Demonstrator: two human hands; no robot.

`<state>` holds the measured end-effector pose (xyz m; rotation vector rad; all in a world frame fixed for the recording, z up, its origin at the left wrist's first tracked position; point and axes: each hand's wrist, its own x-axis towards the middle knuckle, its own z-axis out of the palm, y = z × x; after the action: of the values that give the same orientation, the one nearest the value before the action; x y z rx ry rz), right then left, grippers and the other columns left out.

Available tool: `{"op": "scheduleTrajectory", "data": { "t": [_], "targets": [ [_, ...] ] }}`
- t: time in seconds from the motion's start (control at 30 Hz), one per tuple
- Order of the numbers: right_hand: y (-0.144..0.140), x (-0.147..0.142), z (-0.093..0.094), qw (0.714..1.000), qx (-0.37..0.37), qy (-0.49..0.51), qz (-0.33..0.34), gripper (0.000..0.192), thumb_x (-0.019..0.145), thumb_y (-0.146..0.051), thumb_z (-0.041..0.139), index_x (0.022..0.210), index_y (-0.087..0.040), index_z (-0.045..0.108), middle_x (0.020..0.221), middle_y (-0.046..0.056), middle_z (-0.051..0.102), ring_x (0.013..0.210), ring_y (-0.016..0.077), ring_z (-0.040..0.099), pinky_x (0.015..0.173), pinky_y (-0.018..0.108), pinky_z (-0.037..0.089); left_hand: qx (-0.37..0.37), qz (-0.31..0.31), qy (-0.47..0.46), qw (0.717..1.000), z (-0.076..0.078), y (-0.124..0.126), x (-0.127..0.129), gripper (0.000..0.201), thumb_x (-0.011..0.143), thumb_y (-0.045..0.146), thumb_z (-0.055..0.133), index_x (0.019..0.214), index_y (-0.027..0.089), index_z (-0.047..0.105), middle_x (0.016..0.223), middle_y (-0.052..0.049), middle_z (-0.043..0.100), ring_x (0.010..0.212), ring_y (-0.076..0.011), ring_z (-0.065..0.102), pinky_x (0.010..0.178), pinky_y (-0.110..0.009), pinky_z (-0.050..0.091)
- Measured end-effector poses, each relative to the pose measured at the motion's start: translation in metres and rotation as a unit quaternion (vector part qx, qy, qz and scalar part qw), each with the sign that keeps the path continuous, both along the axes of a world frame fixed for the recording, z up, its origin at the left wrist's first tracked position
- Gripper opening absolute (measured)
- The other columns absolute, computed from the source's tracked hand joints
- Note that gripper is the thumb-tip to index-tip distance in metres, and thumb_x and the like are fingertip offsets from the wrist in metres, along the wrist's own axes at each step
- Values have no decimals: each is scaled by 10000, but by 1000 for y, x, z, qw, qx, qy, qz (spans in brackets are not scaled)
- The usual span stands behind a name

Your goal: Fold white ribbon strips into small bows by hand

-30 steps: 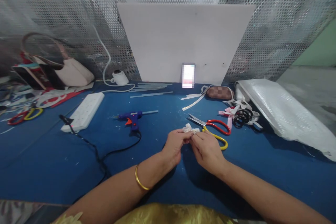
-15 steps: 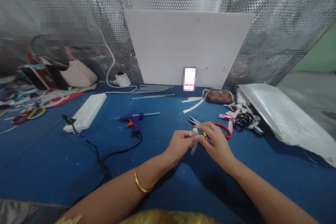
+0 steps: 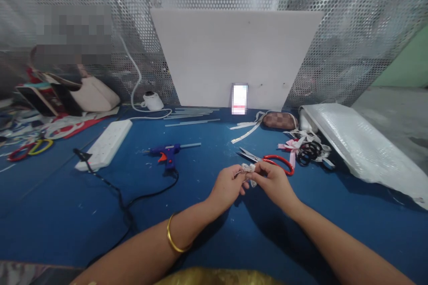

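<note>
Between my fingertips is a small white ribbon bow (image 3: 248, 168), partly hidden by both hands. My left hand (image 3: 229, 185) pinches it from the left, with the lower fingers curled beneath. From the right, my right hand (image 3: 274, 183) grips the same ribbon between thumb and bent fingers. Just beyond the hands lie red-handled scissors (image 3: 279, 160), blades partly apart and pointing left. A blue glue gun (image 3: 169, 153) with an orange trigger rests on its side to the left, a glue stick in its back end.
Along the back are loose glue sticks (image 3: 190, 116), white ribbon strips (image 3: 247, 131), a checkered pouch (image 3: 279, 120) and a lit phone (image 3: 239, 99). Hair ties (image 3: 309, 153) and a bubble-wrap package (image 3: 368, 151) lie right. A power strip (image 3: 109, 142) and black cord (image 3: 122, 200) lie left.
My right hand's fingers have drawn in around the ribbon, uncovering more of the scissors. The ribbon's hanging tail has shifted to the right. The view has turned slightly.
</note>
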<state>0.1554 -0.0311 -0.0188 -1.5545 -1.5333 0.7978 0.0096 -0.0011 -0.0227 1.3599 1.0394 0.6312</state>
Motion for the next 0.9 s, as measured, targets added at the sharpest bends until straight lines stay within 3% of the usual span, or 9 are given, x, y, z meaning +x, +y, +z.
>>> {"op": "scheduleTrajectory", "data": {
  "t": [0.13, 0.37, 0.53, 0.6, 0.77, 0.9],
  "targets": [
    [0, -3, 0, 996, -16, 89, -25, 193, 720, -280, 639, 607, -173, 525, 551, -35, 497, 525, 98, 423, 511, 226, 324, 33, 27, -7, 999, 0, -3, 0, 214, 799, 325, 478, 660, 169, 521, 513, 42, 482, 424, -70, 413, 443, -191, 305],
    [0, -16, 0, 931, -45, 360, -31, 197, 663, -328, 702, 651, -165, 593, 591, -15, 573, 537, 103, 484, 546, 239, 380, -92, 49, -186, 977, 0, -8, 6, 202, 778, 314, 549, 669, 148, 510, 496, 47, 423, 459, -59, 342, 451, -177, 274],
    [6, -8, -5, 892, -126, 434, -12, 259, 573, -340, 774, 667, -158, 614, 567, -10, 576, 508, 102, 492, 533, 242, 381, -174, 31, -261, 949, 0, -10, 7, 192, 775, 317, 575, 714, 143, 520, 518, 58, 407, 461, -49, 343, 480, -178, 307],
    [8, -3, -6, 897, -149, 416, 8, 277, 581, -365, 770, 677, -156, 617, 577, 0, 585, 531, 118, 514, 556, 255, 393, -171, 36, -247, 953, 0, -10, 8, 208, 773, 334, 577, 713, 144, 519, 535, 52, 427, 469, -53, 375, 489, -183, 326],
    [7, 5, -5, 955, -89, 283, 8, 257, 674, -393, 702, 684, -153, 610, 622, -2, 585, 573, 111, 489, 569, 245, 360, -86, 65, -150, 983, 0, -11, 8, 213, 754, 346, 574, 692, 147, 526, 585, 12, 532, 480, -78, 468, 494, -206, 363],
    [6, 4, 0, 970, -77, 230, 18, 275, 686, -395, 683, 654, -157, 550, 582, -34, 516, 535, 85, 415, 522, 227, 302, -57, 62, -108, 991, 2, -10, 6, 188, 749, 328, 551, 705, 144, 551, 607, -6, 576, 497, -86, 497, 488, -201, 359]
  ]
}}
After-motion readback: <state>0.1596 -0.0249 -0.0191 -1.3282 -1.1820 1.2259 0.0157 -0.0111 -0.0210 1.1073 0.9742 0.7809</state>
